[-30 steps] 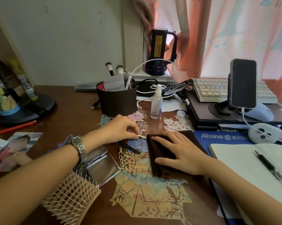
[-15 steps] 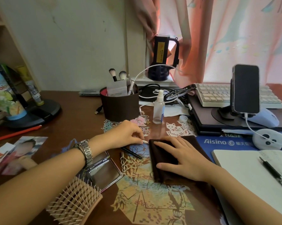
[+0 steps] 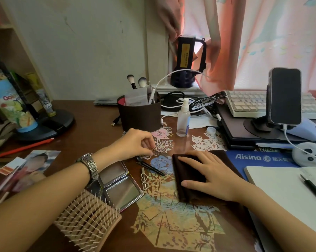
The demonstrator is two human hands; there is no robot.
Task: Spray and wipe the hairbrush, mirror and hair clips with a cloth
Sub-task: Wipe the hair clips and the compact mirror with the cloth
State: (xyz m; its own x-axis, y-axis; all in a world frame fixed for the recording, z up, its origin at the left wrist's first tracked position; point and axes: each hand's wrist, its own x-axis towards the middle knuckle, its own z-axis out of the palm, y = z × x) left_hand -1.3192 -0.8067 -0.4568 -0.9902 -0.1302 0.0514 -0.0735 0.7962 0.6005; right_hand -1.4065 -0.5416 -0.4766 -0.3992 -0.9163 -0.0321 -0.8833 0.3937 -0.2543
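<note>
head view: my left hand [image 3: 135, 143] sits centre frame, fingers pinched on a small hair clip [image 3: 154, 149], too small to make out well. my right hand [image 3: 208, 174] lies flat, fingers straight, pressing the folded dark cloth [image 3: 187, 176] just right of it. the cloth's long axis runs toward the lower frame, so i judge the clip goes a short way rightward onto it. more clips [image 3: 150, 167] lie between the hands. the open mirror [image 3: 119, 186] and hairbrush [image 3: 88, 220] wait lower left under my left arm; the spray bottle [image 3: 183, 119] stands above, nearer the right hand. room is tight on the table [image 3: 84, 124].
</note>
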